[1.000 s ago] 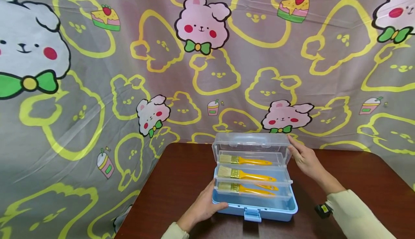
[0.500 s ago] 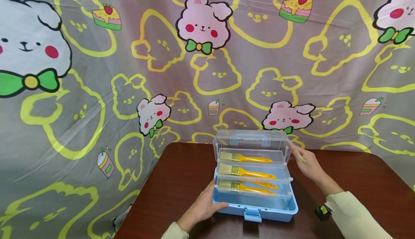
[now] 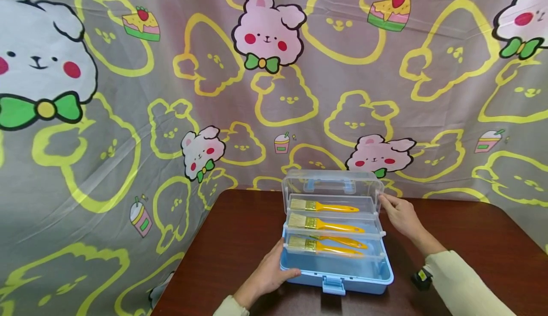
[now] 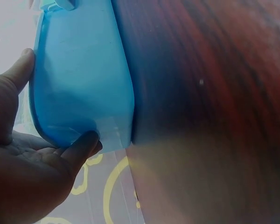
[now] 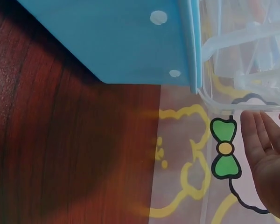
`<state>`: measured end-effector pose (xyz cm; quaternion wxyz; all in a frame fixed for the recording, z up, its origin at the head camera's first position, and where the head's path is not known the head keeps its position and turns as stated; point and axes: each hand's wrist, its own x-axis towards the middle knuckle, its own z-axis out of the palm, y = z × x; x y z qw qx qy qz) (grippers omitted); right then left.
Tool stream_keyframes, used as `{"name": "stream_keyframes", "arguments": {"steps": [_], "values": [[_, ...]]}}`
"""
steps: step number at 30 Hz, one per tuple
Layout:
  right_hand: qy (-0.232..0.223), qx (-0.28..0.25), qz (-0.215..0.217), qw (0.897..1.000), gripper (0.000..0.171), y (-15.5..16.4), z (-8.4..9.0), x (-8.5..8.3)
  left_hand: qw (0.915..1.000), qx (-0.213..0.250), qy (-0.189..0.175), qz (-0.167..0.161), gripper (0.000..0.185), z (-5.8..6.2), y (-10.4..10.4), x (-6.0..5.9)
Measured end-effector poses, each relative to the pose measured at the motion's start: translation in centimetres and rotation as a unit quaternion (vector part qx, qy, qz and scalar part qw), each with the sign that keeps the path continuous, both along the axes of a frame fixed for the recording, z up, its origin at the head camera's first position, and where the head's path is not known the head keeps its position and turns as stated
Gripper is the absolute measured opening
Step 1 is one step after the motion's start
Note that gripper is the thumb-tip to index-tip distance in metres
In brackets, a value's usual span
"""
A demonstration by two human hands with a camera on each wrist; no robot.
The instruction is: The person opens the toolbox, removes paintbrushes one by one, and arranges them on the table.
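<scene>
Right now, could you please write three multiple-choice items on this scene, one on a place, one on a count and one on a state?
1. Where does the left hand rest?
A. on the box's near left corner
B. on the lid's top
C. flat on the table, apart from the box

2. How many brushes show in the trays?
A. two
B. four
C. six

3. How is the lid?
A. latched shut
B. lifted off
C. raised at the back

Answers:
1 A, its thumb lies on that corner.
2 B, four yellow handles show.
3 C, it stands behind the trays, with the right hand at its side.
</scene>
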<state>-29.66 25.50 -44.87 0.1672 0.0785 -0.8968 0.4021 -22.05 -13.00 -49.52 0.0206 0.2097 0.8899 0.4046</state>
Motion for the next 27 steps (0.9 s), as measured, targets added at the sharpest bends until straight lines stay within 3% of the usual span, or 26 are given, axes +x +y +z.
{"name": "stream_keyframes", "arguments": {"steps": [6, 11, 18, 27], "values": [[0.008, -0.003, 0.001, 1.000, 0.053, -0.1, 0.0, -0.3, 1.0000, -0.003, 0.008, 0.001, 0.093, 0.1, 0.1, 0.0], [-0.005, -0.002, -0.005, 1.000, 0.056, 0.1, 0.0, -0.7, 0.9999, 0.003, -0.016, 0.006, 0.094, 0.1, 0.4, 0.1], [-0.056, -0.024, -0.008, 0.998, 0.063, 0.2, 0.2, -1.7, 0.9997, -0.011, -0.014, 0.014, 0.094, 0.4, 0.3, 0.3], [-0.103, -0.046, 0.010, 0.994, 0.056, 0.4, -0.4, -2.3, 0.9998, -0.016, -0.006, 0.007, 0.097, 0.1, 0.1, 0.1]]}}
